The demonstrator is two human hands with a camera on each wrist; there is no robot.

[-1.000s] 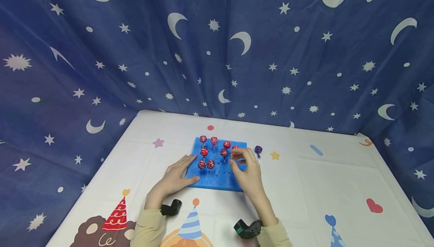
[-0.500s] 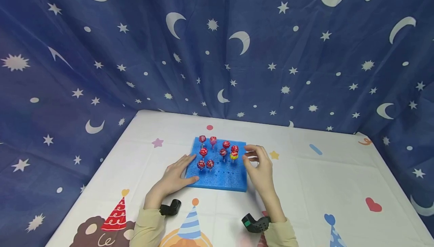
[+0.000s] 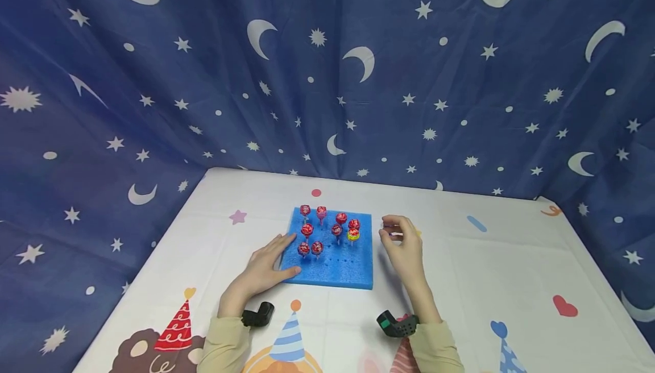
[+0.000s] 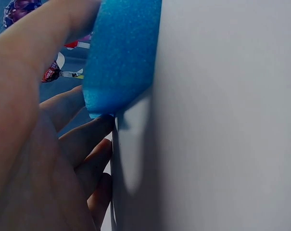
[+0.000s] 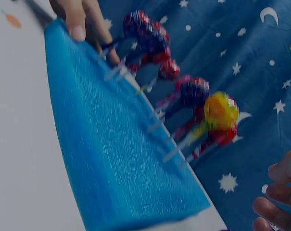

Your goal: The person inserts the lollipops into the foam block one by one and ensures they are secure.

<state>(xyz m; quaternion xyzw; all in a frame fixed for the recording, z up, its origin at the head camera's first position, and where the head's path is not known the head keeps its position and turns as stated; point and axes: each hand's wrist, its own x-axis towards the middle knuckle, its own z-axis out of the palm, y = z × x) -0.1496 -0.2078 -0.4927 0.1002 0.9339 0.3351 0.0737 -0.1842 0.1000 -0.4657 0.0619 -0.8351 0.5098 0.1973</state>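
Observation:
A blue foam block point(image 3: 330, 268) lies on the table and holds several red lollipops point(image 3: 307, 229) and one yellow lollipop point(image 3: 353, 236) upright. My left hand point(image 3: 276, 259) lies flat against the block's left edge, fingers straight and thumb at the front corner. In the left wrist view the left hand point(image 4: 34, 144) sits beside the foam block point(image 4: 121, 53). My right hand point(image 3: 391, 231) hovers just right of the block, its fingers curled together over the spot where a purple lollipop lay, which is hidden. The right wrist view shows the foam block point(image 5: 111, 154), the yellow lollipop point(image 5: 221, 110) and my curled fingertips point(image 5: 280, 197).
The white tablecloth point(image 3: 486, 270) carries printed party hats, stars and hearts. A dark blue curtain with moons and stars point(image 3: 327, 77) hangs close behind and to both sides. Black wrist cameras point(image 3: 258, 313) point(image 3: 396, 324) sit near the front edge.
My right hand left the yellow lollipop standing in the block, moved right off the foam, and now covers the purple lollipop. The left hand has stayed in place.

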